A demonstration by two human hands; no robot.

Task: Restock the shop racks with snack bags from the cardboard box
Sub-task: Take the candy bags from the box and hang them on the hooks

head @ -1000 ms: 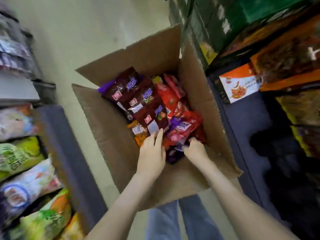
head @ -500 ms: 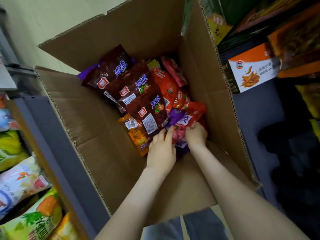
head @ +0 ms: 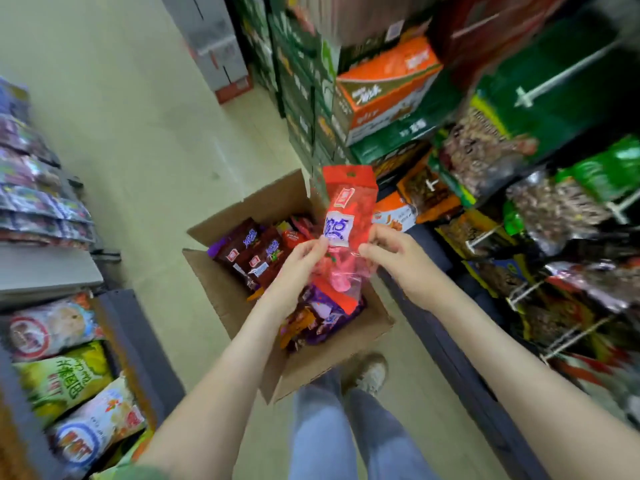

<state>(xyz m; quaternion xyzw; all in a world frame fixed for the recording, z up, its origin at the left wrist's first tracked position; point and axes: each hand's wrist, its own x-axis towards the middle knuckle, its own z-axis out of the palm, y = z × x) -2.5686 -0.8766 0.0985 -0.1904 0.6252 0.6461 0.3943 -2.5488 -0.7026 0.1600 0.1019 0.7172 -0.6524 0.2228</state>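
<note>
Over the cardboard box [head: 221,282], seen from the head camera, I hold one red snack bag [head: 349,209] upright between both hands. It is clear of the box and of the other bags. My left hand [head: 301,258] pinches its left edge about halfway down, fingers curled onto the film. My right hand [head: 388,251] pinches the right edge at the same height, thumb in front. Both grips are closed on the bag, not loose. The hang hole [head: 350,174] is at the top and the label faces me. I judge I hold it this way to flatten it and to have the hole ready for a peg. A red corner hangs lower down by my left wrist; I cannot tell whether it belongs to this bag or to a second one behind it.

The box sits on the floor [head: 145,133] in the aisle with its flaps open, just ahead of my shoe [head: 372,374]. Dark brown bags [head: 256,254] and purple bags [head: 329,317] lie inside it, so most of the restocking is ahead of me. To my right the rack [head: 571,327] carries hanging packs on wire pegs, near enough to reach, and that looks like where this bag goes. To my left is a shelf of larger bags [head: 62,372], well apart from my hands.
</note>
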